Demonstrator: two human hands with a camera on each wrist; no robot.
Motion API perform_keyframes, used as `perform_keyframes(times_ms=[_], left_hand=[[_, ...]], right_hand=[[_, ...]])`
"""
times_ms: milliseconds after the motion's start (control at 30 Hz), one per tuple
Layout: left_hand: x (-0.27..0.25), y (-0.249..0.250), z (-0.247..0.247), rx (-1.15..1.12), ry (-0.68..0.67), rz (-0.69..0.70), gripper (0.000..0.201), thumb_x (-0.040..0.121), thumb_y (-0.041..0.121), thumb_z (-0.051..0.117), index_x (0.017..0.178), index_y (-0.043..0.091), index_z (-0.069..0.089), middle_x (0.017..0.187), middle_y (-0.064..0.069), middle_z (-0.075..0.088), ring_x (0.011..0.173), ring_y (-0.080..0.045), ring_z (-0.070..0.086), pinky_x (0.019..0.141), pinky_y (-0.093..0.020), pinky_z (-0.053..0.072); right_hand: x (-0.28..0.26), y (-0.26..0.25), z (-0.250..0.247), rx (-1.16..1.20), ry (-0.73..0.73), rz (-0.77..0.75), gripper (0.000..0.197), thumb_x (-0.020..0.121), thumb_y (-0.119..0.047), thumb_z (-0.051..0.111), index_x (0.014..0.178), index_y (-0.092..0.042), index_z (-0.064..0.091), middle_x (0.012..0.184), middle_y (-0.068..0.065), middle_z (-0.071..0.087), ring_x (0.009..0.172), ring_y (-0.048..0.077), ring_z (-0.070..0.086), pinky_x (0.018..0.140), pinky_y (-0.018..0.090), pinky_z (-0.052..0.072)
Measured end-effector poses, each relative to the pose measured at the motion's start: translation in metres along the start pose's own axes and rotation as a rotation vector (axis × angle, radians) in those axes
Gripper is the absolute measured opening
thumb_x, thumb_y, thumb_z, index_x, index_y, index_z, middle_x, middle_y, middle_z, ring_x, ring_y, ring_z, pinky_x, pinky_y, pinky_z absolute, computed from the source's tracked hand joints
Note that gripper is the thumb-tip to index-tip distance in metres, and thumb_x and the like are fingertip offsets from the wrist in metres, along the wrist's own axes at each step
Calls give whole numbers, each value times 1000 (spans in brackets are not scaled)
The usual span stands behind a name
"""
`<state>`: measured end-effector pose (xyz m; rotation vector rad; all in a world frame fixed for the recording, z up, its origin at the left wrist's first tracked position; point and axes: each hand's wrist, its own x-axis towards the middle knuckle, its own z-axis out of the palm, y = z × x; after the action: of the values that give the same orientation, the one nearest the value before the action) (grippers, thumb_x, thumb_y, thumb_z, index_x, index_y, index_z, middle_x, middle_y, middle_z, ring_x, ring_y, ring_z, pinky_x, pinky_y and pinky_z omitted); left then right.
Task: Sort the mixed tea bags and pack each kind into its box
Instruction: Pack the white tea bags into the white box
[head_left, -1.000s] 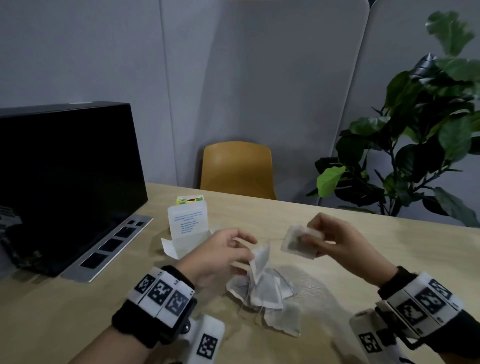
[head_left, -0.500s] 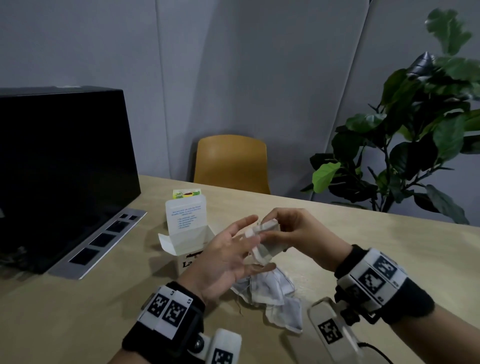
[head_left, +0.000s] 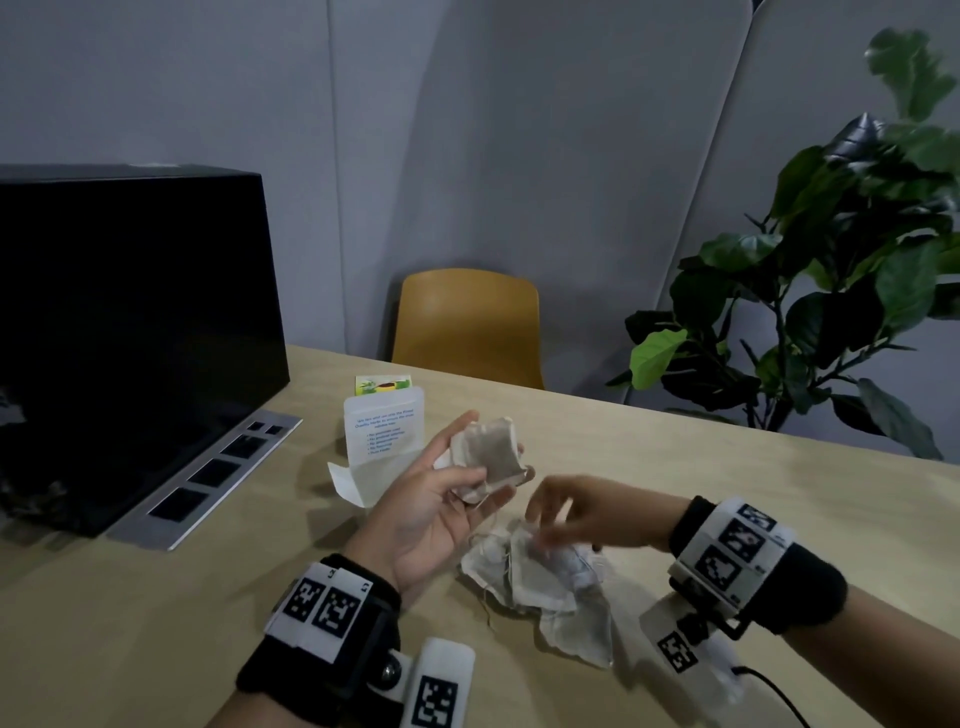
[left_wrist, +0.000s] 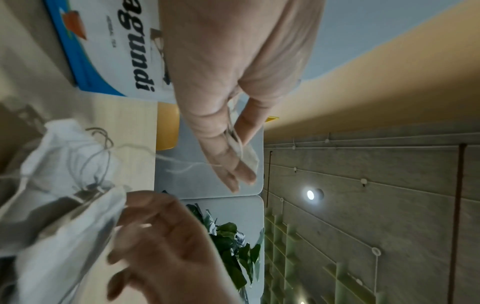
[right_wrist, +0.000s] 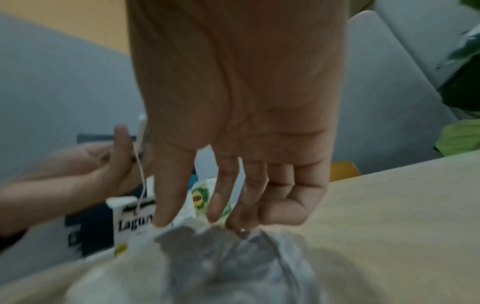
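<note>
I hold some tea bags (head_left: 488, 457) in my left hand (head_left: 441, 499), thumb pressing them. My right hand (head_left: 571, 514) reaches into the pile (head_left: 540, 577) on the surface, grip unclear. White box (head_left: 382, 441) stands open, approx. most sorting left.

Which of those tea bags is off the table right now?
The tea bag held up in the left hand, thumb across it. The other tea bags lie heaped on the table.
</note>
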<state>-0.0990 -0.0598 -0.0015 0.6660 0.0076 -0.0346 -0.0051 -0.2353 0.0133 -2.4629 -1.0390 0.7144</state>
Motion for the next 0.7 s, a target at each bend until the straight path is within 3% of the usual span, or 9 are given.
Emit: perform_keyframes(times_ms=[67,200,333,433,500,567,633,700], left_hand=[[-2,2,0,-78,-52,-22,61,75,-10,45,126,23,52,119,-29,60,106,-48,60,61,-33,59],[-3,0,0,-210,-63,-45,54,73,-13,45,120,13,52,124,-30,57,107,-52,57,62,-37,60],[-2,-4,-1,-212,-65,-47,42,73,-14,47,102,15,49,116,-30,61,105,-52,58,65,-40,59],[1,-7,-3,-195,-5,-19,34,72,-12,49,91,16,48,114,-27,59,101,-49,61,62,-41,58],[3,-9,-2,-203,37,-5,21,76,-1,55,88,16,52,107,-23,63,96,-44,65,61,-40,57],[4,-11,0,-196,73,-27,13,80,19,60,92,13,63,104,-19,66,91,-37,67,63,-39,56],[6,-14,-3,-167,83,-38,32,79,33,60,105,14,65,110,-18,67,92,-32,67,69,-41,55],[7,-15,-4,-143,29,-47,49,84,41,53,126,16,53,121,-19,63,104,-32,64,79,-44,54]], right_hand=[[3,1,7,-166,-81,-15,29,82,-35,68,104,-19,57,94,-10,55,72,7,50,64,17,41],[-3,-2,4,-119,-9,-51,22,78,-32,73,72,-30,51,75,-18,54,69,10,48,68,21,40],[-25,-5,-11,-139,38,-98,18,81,-28,70,75,-25,53,81,-9,58,73,10,51,73,27,46],[-46,-9,-34,-145,185,-125,15,80,-26,70,76,-24,56,78,-6,63,69,7,55,70,28,50],[-54,-15,-46,59,366,-186,15,75,-25,73,77,-20,59,76,1,67,66,13,58,66,29,49],[-53,-25,-48,420,470,-261,24,67,-26,76,78,-13,59,76,7,67,64,18,55,57,26,45],[-40,-35,-39,671,424,-256,28,62,-28,75,78,-13,57,77,5,67,66,14,54,56,22,41],[-23,-43,-24,701,372,-225,22,67,-26,75,76,-16,57,80,5,66,66,13,54,55,21,40]])
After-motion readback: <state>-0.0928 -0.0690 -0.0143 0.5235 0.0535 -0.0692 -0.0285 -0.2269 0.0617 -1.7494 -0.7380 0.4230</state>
